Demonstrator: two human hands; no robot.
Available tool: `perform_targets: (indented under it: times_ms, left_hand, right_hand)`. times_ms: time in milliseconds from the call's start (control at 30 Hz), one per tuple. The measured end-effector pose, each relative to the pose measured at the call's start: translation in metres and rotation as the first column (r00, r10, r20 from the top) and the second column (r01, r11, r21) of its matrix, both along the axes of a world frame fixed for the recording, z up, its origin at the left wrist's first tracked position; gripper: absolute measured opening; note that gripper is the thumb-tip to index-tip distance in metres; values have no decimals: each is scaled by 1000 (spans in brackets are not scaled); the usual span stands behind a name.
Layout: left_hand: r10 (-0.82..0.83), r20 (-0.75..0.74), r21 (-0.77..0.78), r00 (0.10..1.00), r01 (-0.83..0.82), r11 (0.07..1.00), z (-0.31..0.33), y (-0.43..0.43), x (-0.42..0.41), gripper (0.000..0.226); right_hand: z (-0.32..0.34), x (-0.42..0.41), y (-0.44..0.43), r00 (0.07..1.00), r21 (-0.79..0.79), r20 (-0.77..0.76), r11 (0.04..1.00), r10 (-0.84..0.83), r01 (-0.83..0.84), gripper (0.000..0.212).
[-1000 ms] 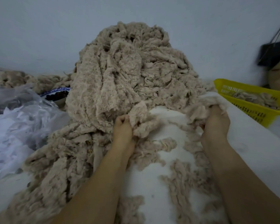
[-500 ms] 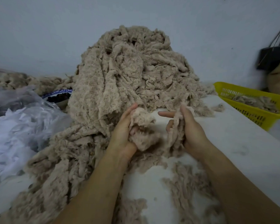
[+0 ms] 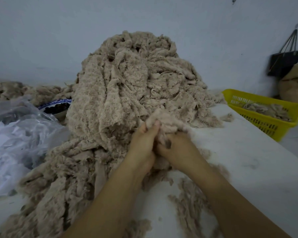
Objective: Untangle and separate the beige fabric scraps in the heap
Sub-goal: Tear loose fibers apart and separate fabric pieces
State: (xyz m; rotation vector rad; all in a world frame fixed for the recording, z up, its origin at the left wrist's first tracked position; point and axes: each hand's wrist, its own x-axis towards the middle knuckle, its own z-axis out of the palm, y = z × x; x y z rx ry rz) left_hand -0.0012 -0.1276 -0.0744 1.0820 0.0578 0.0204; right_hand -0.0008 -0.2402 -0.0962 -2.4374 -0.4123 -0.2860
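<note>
A tall heap of beige fabric scraps (image 3: 127, 86) rises against the wall in the middle of the white table (image 3: 248, 160) and spills down to the lower left. My left hand (image 3: 143, 145) and my right hand (image 3: 177, 148) are pressed together at the heap's front foot. Both grip one bunched clump of beige scraps (image 3: 163, 121) that sticks up above the fingers. Part of the clump is hidden between the palms. Loose scraps (image 3: 189, 203) lie on the table under my right forearm.
A yellow plastic basket (image 3: 273, 124) with some beige scraps in it stands at the table's right edge. Crumpled clear plastic (image 3: 19, 140) lies at the left, a blue-rimmed bowl (image 3: 56, 107) behind it. A dark bag (image 3: 284, 64) hangs on the wall at right.
My hands, first apart with separate clumps, have come together. The right hand moved left from near the basket, and both now hold one bunch.
</note>
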Motion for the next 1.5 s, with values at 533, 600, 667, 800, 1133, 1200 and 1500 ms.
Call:
perform_targets:
  times_ms: [533,600,667,800,1133,1200,1500]
  left_hand:
    - [24,-137,-594,990,-102,798,59,53,40,34]
    - [39,-128,-614,991,-110,781,57,63,43,43]
    - [40,-108,-614,993,-98,783,58,70,41,45]
    - [119,-62,-690,991,-129,713,67,95,47,32]
    - [-177,31,-583,984,162,796,90,46,40,25]
    - [-303,14,-536,953,263,802,89,28,36,19]
    - [-45,-29,-146,999,40,988,92,31,45,17]
  right_hand:
    - [22,-4,-30,962,730,-194,683,192,11,17]
    - [23,1,-33,963,771,-256,618,79,154,31]
    - [24,6,-42,950,850,-313,442,-14,287,42]
    - [23,10,-69,959,957,-283,67,4,282,43]
    - [15,-3,-18,932,719,-208,693,297,-60,20]
    - [10,-5,-16,922,757,-186,647,340,-86,41]
    - [26,-7,-35,851,686,-412,725,325,55,26]
